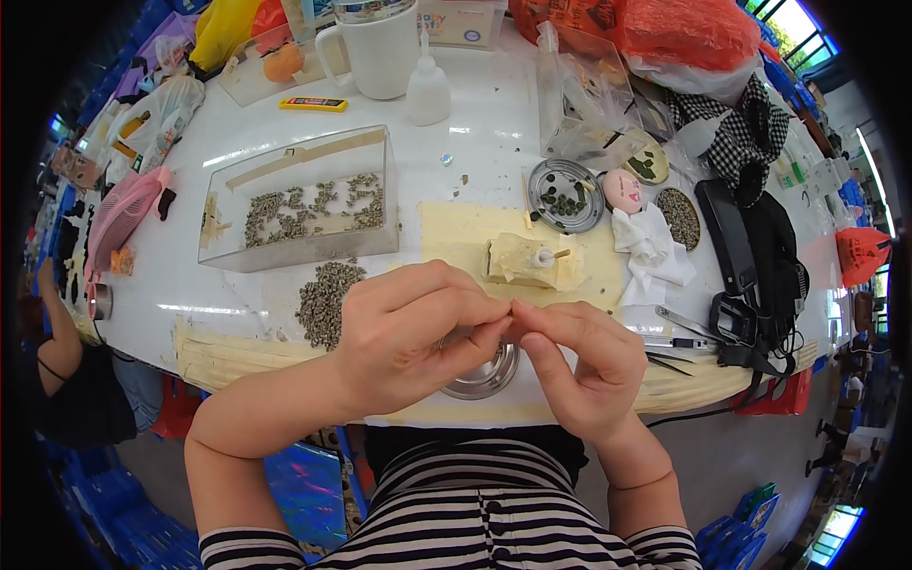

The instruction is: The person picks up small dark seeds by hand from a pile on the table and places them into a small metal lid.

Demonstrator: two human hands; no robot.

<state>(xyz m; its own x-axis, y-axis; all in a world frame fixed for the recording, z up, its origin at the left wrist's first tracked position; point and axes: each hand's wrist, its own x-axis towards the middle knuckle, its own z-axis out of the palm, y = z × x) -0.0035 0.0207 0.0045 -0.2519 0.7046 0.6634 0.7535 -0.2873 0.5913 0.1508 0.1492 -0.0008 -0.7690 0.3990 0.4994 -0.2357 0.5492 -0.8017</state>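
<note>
My left hand and my right hand meet at the fingertips over the table's near edge. Thumb and index finger are pinched together on each; whatever lies between them is too small or hidden to make out. Partly covered by the hands, a round shiny metal dish sits just beneath. Beside my left hand is a heap of small grey-brown metal-looking pieces. Beyond the fingers stands a block wrapped in cream tape, with a white piece and a thin stick on top.
A clear box holds more small pieces. Right of the block are a round dish with dark green bits, white cloth, tweezers and a black strap. Behind stand a white mug and squeeze bottle. Another person's arm shows far left.
</note>
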